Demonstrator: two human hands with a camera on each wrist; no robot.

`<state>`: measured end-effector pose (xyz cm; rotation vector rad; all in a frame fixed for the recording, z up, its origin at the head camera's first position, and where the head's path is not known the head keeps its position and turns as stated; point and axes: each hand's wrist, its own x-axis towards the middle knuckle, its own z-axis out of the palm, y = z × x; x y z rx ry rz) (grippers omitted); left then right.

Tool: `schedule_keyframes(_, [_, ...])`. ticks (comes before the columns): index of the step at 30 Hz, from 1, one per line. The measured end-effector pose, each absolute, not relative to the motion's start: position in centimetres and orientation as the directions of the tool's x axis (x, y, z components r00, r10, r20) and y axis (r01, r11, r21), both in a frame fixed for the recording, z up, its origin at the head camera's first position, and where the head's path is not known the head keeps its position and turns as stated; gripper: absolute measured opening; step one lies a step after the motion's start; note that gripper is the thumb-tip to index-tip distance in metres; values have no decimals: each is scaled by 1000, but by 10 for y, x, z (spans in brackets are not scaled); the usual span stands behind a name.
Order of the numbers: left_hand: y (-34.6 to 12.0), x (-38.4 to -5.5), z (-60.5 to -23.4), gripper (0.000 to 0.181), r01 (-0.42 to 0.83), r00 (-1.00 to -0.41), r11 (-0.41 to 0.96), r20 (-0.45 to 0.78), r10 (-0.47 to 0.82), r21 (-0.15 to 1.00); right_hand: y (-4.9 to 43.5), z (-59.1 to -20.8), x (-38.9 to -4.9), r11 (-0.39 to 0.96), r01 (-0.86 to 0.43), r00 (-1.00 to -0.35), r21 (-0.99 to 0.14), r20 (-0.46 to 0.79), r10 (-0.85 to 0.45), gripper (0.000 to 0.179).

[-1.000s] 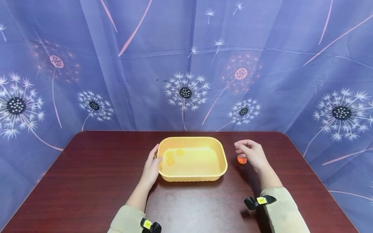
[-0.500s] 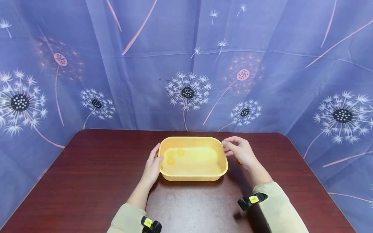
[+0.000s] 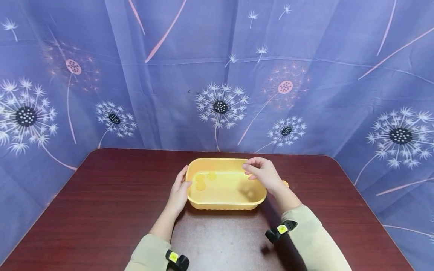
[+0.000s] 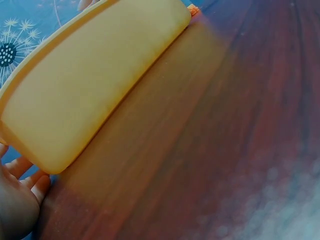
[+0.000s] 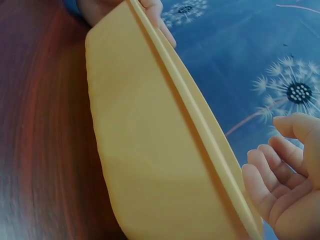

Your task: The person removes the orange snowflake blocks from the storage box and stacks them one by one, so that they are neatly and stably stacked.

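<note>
A yellow rectangular plastic tub (image 3: 225, 206) sits on the table. My left hand (image 3: 178, 192) grips its left end, thumb over the rim and fingers along the outside wall. In the tub's left part lie several small yellow scalloped discs (image 3: 200, 186). My right hand (image 3: 266, 175) is over the tub's right end, thumb and forefinger brought together and the other fingers bent. In the right wrist view this right hand (image 5: 295, 185) appears beside the rim; I cannot tell whether anything is pinched in it. A small orange scalloped piece (image 4: 194, 9) lies on the table just right of the tub.
The dark red wooden table (image 3: 112, 195) reaches back to a blue-purple curtain (image 3: 169, 94) printed with dandelions. Each sleeve carries a black wrist strap with a yellow tag, the right strap (image 3: 282, 229) near the tub's front right corner.
My right hand has moved left from beside the orange piece to over the tub, its shadow now falling inside. My left hand keeps its grip on the tub's left end.
</note>
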<state>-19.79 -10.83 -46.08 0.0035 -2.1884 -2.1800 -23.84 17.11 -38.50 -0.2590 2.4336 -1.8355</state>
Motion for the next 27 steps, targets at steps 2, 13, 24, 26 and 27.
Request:
schedule_keyframes(2, [-108, -198, -461, 56, 28, -999, 6, 28, -39, 1000, 166, -385, -238, 277, -92, -980, -956, 37, -198, 30])
schedule_keyframes(13, [-108, -198, -461, 57, 33, -999, -15, 33, -28, 999, 134, -392, -242, 308, -122, -972, -943, 51, -230, 27])
schedule_keyframes(24, [-109, -198, -461, 57, 39, -999, -4, 39, -31, 999, 105, -395, -242, 331, -136, -964, -934, 48, -261, 22])
schedule_keyframes(26, [-109, -198, -460, 57, 34, -999, 3, 34, -35, 999, 100, -395, -242, 348, -132, -966, -928, 42, -256, 21])
schedule_keyframes(27, [-109, -198, -460, 57, 30, -999, 6, 30, -36, 1000, 98, -395, -242, 354, -124, -968, -927, 35, -248, 21])
